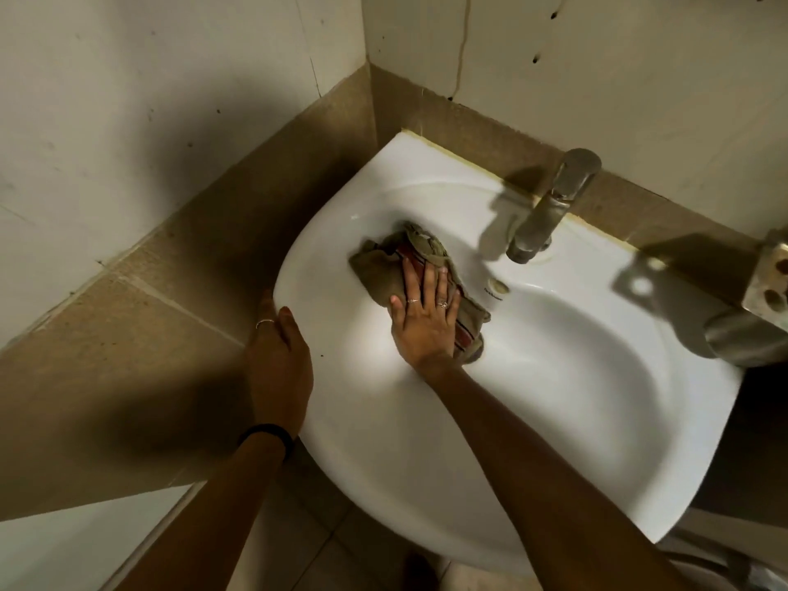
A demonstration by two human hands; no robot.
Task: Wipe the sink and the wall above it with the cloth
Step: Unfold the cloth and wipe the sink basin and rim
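A white ceramic sink (533,420) is mounted in a corner. A crumpled olive-brown cloth (383,262) with red stripes lies on the sink's left inner slope, below the back rim. My right hand (424,319) lies flat on the cloth with straight, spread fingers and presses it against the basin. My left hand (279,360) rests against the sink's left outer edge, thumb on the rim, its fingers out of sight behind the edge. The wall (618,70) above the sink is pale tile with dark specks.
A metal tap (550,206) stands on the back rim right of the cloth, with the overflow hole (498,286) below it. A metal bracket and fitting (763,300) jut out at the right edge. A beige tile band (213,249) runs along both walls.
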